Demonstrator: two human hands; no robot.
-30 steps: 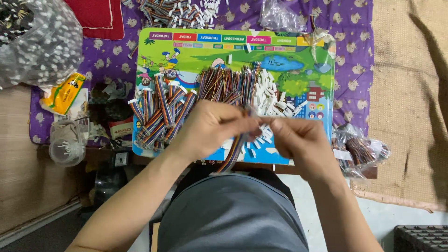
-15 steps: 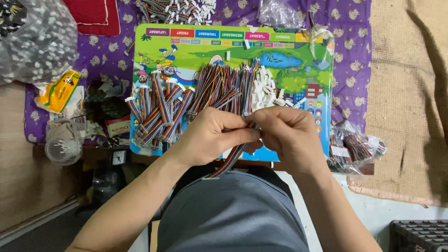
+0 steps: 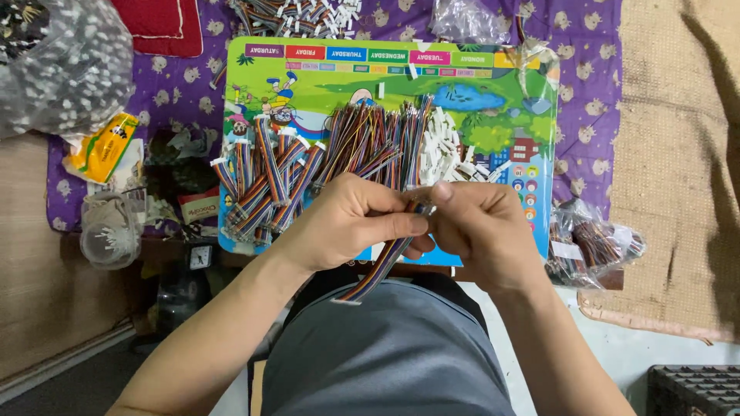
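Observation:
My left hand (image 3: 351, 223) and my right hand (image 3: 482, 227) meet over the near edge of a colourful picture board (image 3: 308, 85). Together they pinch one multicoloured ribbon cable (image 3: 378, 270), whose free end hangs down toward my lap. My right thumb presses at the cable's top end, where a small white connector seems to sit, mostly hidden by my fingers. On the board beyond my hands lie a heap of ribbon cables with white plugs (image 3: 266, 181), a bundle of loose coloured wires (image 3: 370, 142) and a pile of small white connectors (image 3: 443, 150).
A purple patterned cloth (image 3: 593, 77) lies under the board. A clear bag of cables (image 3: 593, 246) sits at the right, a large clear bag of white parts (image 3: 65, 65) at the top left, a yellow packet (image 3: 100, 150) and a clear plastic cup (image 3: 112, 231) at the left.
My hands have come closer together and shifted slightly toward me. The cable end stays pinched between them, with my right thumb now on top of it.

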